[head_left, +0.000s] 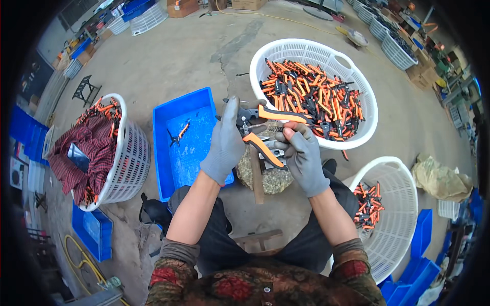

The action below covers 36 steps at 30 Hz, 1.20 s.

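Observation:
My left hand, in a grey glove, is closed around the head of a pair of pliers. Their two orange and black handles spread apart toward the right. In a grey glove with bare thumb tip, my right hand pinches a small dark coil spring between the handles. Below both hands sits a rough stone block with a metal piece on top, partly hidden by my right hand. A wooden handle lies against the stone's front.
A blue tray holding one orange-handled tool stands left of my hands. White baskets of orange-handled tools stand at the far right, near right and left; checked cloth covers the left one. My knees flank the stone.

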Each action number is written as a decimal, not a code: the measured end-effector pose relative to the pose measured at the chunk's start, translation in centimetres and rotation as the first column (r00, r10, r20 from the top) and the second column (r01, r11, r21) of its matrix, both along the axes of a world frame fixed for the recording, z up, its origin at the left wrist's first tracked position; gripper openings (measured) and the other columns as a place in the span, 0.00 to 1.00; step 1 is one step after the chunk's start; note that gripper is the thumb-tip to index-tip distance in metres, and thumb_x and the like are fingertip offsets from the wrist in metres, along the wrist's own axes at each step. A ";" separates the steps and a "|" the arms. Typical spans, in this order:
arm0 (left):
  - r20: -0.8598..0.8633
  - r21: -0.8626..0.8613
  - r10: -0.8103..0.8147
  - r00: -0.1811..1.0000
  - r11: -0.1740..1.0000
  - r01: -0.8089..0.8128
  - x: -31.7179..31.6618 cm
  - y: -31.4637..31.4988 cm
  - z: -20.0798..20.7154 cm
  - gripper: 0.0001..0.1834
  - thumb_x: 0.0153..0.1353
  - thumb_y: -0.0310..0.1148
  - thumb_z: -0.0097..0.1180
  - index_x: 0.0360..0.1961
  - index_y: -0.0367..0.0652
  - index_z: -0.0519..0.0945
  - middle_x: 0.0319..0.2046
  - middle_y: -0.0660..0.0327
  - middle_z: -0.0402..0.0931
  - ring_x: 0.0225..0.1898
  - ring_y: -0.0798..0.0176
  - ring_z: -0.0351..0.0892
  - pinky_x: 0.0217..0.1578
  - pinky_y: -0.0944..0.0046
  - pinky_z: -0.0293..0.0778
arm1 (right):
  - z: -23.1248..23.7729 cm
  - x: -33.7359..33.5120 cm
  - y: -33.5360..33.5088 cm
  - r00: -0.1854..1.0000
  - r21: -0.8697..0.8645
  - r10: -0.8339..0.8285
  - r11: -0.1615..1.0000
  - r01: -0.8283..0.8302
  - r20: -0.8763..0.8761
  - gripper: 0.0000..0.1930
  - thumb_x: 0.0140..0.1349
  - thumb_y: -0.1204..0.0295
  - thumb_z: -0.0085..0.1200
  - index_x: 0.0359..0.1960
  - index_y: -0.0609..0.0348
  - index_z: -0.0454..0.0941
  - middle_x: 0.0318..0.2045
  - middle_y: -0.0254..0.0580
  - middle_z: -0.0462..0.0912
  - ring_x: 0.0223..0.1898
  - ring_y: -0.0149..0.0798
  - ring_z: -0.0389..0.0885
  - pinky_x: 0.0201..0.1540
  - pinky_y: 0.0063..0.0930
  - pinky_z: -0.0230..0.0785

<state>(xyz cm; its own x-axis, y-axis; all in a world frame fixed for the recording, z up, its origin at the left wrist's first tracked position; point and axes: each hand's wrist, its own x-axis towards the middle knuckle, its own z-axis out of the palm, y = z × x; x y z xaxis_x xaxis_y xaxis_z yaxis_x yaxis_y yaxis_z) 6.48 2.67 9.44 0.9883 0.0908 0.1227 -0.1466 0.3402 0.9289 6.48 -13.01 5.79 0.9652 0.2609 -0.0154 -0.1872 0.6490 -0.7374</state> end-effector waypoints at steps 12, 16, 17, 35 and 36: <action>0.016 0.196 -0.139 0.990 0.972 0.133 4.5 -2.0 -3.2 0.29 0.71 0.46 0.22 0.62 0.34 0.57 0.57 0.48 0.65 0.56 0.59 0.69 0.55 0.63 0.68 | 0.9 -0.5 -1.1 0.943 -0.791 0.190 0.602 0.107 0.273 0.26 0.57 0.71 0.52 0.58 0.65 0.64 0.26 0.35 0.74 0.22 0.25 0.71 0.28 0.19 0.63; 0.036 0.162 -0.242 0.970 0.959 0.234 4.4 -2.0 -3.9 0.31 0.70 0.49 0.23 0.63 0.35 0.56 0.57 0.49 0.64 0.59 0.59 0.64 0.57 0.60 0.67 | -0.5 -1.0 0.8 0.890 -0.854 0.237 0.456 0.251 0.388 0.31 0.55 0.71 0.53 0.62 0.64 0.59 0.26 0.37 0.74 0.22 0.29 0.71 0.28 0.23 0.63; 0.037 0.159 -0.240 0.970 0.960 0.232 4.2 -2.0 -3.9 0.31 0.70 0.49 0.23 0.63 0.35 0.56 0.57 0.49 0.64 0.59 0.59 0.64 0.57 0.60 0.67 | -0.7 -1.2 1.1 0.873 -0.846 0.230 0.441 0.300 0.430 0.32 0.54 0.71 0.53 0.62 0.63 0.58 0.27 0.38 0.75 0.23 0.32 0.72 0.28 0.25 0.64; -0.022 -0.332 -0.459 0.888 0.841 0.427 3.8 -1.1 -4.4 0.33 0.68 0.54 0.27 0.62 0.37 0.58 0.58 0.53 0.63 0.59 0.59 0.65 0.58 0.59 0.65 | -1.9 0.0 0.1 0.755 -0.821 0.397 0.473 0.319 0.522 0.31 0.56 0.70 0.52 0.63 0.56 0.60 0.31 0.43 0.76 0.25 0.38 0.73 0.30 0.30 0.67; -0.038 -0.434 -0.475 0.879 0.800 0.414 3.8 -1.2 -4.3 0.34 0.68 0.54 0.27 0.62 0.36 0.59 0.58 0.53 0.64 0.59 0.59 0.65 0.58 0.59 0.65 | -1.7 0.2 -0.1 0.790 -0.845 0.417 0.484 0.227 0.451 0.30 0.56 0.71 0.53 0.63 0.57 0.61 0.31 0.41 0.76 0.25 0.35 0.73 0.30 0.28 0.66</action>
<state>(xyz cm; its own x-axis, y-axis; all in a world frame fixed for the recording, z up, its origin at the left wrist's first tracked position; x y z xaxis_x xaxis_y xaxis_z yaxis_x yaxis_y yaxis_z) 10.24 1.46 5.18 0.9355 -0.3517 0.0339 0.2313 0.6821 0.6937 6.66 -13.06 4.06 0.8300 0.5166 0.2102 0.4200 -0.3309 -0.8451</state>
